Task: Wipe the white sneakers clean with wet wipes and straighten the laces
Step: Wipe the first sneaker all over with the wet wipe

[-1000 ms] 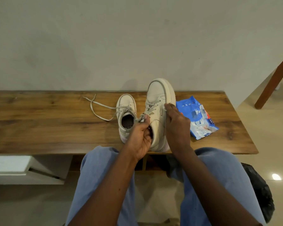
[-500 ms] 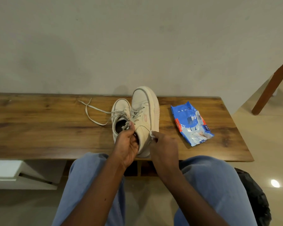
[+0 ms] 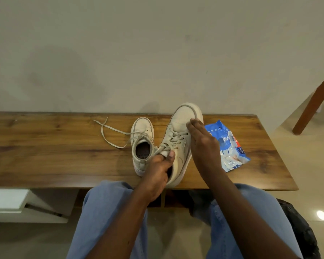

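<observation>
Surface: wooden table (image 3: 45, 150) stood against a plain wall (image 3: 157, 53).
Held sneaker (image 3: 180, 126): near the table's front edge; rolled onto its side, long axis running front to back, toe toward the wall.
Second sneaker (image 3: 142, 131): flat, just left, toe likewise toward the wall; its lace (image 3: 108, 135) trailed left.
Wipes pack (image 3: 230, 146): lay to the right.
Left hand (image 3: 157, 172): gripped the collar, thumb on the tongue.
Right hand (image 3: 204, 146): lay on the upper side, fingers together; a wipe beneath could not be confirmed.

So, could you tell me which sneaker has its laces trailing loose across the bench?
The left sneaker, standing free; its laces sprawl leftward. The right sneaker is gripped by the left hand.
</observation>
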